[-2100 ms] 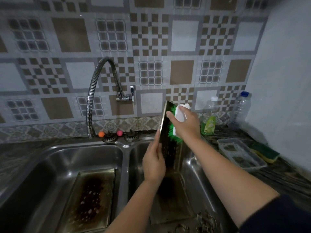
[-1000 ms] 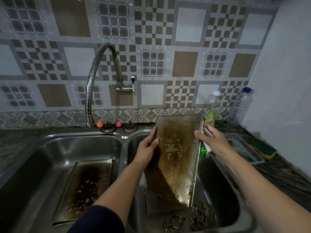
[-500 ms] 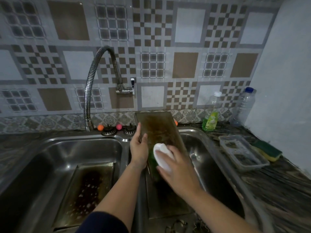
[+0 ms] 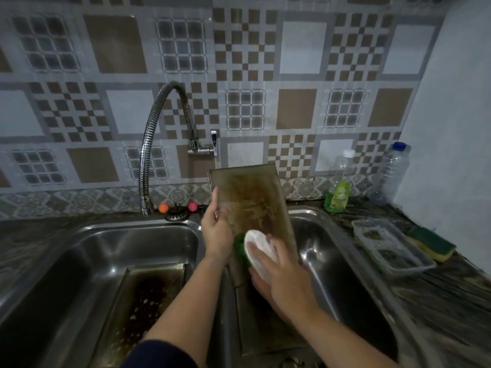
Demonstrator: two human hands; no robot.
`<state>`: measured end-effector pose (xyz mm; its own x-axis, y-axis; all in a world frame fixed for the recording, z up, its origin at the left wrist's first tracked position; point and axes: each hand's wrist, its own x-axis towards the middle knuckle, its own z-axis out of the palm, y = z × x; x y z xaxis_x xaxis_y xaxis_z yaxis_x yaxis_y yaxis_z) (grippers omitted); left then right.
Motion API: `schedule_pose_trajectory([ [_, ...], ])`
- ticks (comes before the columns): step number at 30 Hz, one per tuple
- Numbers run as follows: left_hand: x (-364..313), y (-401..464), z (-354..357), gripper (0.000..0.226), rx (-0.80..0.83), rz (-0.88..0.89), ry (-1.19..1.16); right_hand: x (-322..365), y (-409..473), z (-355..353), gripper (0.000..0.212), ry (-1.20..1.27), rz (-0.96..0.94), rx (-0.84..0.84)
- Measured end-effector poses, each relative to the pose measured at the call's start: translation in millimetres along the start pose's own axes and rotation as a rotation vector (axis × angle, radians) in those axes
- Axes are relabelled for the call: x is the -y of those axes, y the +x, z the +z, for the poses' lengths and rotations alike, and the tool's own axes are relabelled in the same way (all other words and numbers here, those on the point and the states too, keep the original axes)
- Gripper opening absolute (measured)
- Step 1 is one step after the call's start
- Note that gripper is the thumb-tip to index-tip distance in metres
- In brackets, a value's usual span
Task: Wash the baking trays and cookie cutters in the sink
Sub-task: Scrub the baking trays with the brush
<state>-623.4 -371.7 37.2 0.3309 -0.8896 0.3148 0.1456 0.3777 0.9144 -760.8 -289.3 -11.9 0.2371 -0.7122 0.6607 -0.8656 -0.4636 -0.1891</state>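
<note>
Since half second ago: brush slid slightly down tray; tray propped upright in right basin; left hand pinching left rim; right hand wrapped round brush; tray stiff, light, greasy-slick, best held by rims; steel sink, dim tiled kitchen.

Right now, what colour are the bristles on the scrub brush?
Green, under the brush's white handle; the head view shows it.

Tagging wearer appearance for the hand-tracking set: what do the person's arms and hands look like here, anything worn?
Both forearms are bare. The left hand and right hand wear no gloves; no watch or rings are visible. A dark navy sleeve shows at the bottom edge on the left arm, pushed up near the elbow.
</note>
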Motion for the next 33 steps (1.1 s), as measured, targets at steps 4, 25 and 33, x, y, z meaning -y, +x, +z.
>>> schedule_pose_trajectory([
  [4, 4.7, -14.9, -5.0, 0.05, 0.117, 0.007, 0.042, -22.4, 58.4, -14.7, 0.048, -0.004, 0.127, -0.014],
  [25, -1.8, -18.6, -37.0, 0.053, 0.059, 0.033, 0.134, -53.5, 137.4, -31.4, 0.05, 0.245, 0.507, 0.135],
  [33, -27.0, -19.9, -26.1, 0.048, 0.221, 0.059, 0.174, 18.9, 72.0, -18.3, 0.067, 0.386, 0.466, 0.193],
])
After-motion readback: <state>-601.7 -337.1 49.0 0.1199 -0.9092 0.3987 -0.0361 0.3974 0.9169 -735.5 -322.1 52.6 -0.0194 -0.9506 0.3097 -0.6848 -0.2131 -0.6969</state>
